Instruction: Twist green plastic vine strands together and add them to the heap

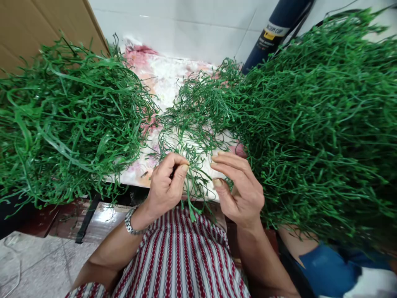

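Observation:
Thumb and forefinger of my left hand are pinched together on a thin green sprig, which looks like plastic greenery. Its forked end hangs over the table's front edge. Just to the right, my right hand has its thumb and fingers apart, with nothing visible gripped between them. Loose thin green stems lie tangled on the table behind both hands. A big heap of green sprigs is on the left. An even larger heap of finer green stems rises close beside my right hand.
The table has a white surface stained pink and orange. At the back right leans a dark blue vacuum cup. A cardboard box stands at the back left, and a tiled wall closes the rear. Blue cloth shows at lower right.

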`<action>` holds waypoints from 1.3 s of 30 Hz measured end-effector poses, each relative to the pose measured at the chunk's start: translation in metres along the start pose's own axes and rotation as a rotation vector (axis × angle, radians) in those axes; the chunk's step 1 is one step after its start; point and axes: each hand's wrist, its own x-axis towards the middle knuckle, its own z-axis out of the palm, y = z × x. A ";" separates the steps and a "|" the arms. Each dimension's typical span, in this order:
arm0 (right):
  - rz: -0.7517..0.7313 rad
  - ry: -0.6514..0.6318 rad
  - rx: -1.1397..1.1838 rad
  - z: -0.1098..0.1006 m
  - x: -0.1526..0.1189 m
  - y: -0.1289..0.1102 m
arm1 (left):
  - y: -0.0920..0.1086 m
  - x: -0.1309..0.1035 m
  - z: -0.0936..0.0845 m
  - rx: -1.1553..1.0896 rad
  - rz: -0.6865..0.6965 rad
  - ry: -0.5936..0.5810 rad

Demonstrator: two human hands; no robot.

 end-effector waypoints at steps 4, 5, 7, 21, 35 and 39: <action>0.051 -0.085 0.073 0.008 0.002 0.002 | -0.003 0.002 0.000 -0.146 -0.086 0.043; 0.064 -0.103 0.083 0.009 0.002 0.002 | -0.004 0.002 0.000 -0.158 -0.094 0.044; 0.080 -0.105 0.085 0.009 0.004 0.001 | -0.004 0.002 0.000 -0.145 -0.081 0.044; -0.059 -0.357 -0.244 0.010 0.010 0.001 | -0.006 -0.001 -0.003 0.249 0.269 -0.229; 0.173 -0.681 0.575 0.001 0.012 0.004 | -0.002 0.006 -0.021 -0.108 0.314 -0.534; 0.363 -0.392 0.480 0.008 0.007 0.002 | -0.001 0.005 -0.017 -0.143 0.213 -0.413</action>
